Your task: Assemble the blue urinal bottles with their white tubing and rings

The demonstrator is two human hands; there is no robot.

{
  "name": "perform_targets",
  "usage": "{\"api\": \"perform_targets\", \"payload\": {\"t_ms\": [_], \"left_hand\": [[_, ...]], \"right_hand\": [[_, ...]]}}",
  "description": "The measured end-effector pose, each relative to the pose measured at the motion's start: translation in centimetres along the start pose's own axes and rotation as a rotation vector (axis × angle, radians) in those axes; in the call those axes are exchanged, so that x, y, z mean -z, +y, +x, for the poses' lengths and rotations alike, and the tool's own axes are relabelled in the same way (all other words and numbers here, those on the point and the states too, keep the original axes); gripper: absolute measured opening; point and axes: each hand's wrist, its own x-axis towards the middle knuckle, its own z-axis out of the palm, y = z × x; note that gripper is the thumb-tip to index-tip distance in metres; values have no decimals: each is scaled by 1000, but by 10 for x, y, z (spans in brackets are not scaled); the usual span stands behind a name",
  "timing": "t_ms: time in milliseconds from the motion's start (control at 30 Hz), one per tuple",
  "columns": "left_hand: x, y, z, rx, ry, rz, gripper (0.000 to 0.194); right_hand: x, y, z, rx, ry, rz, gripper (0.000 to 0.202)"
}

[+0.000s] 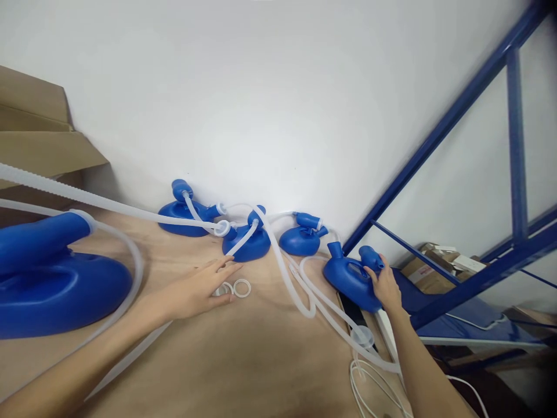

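My left hand [213, 286] is over the brown tabletop with its fingers spread, beside two white rings [242, 288]. At the right, my right hand [383, 283] grips the blue upper part [369, 257] of a blue bottle [350, 283] near the table's edge. Three more blue bottles, among them one at the back left [185, 219], one in the middle [248, 242] and one right of it [299, 240], stand along the wall with clear hoses. A larger-looking blue bottle [65, 290] is close at the left.
A translucent hose [100, 200] crosses from the left, and others curl over the middle. A clear cap [362, 337] and a coiled white cable [369, 386] are at the lower right. Cardboard [39, 133] stands at the left, a blue metal frame [435, 136] at the right.
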Motion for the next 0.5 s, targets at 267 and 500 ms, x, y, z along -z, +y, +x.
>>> {"api": "perform_targets", "payload": {"t_ms": [267,500], "left_hand": [[-5,-24,2,10,-81,79,67],[10,-26,5,23,-105,69,68]], "right_hand": [[-15,-5,0,-73,-42,385,132],[-17,-25,-4,-283,-44,468,155]]}}
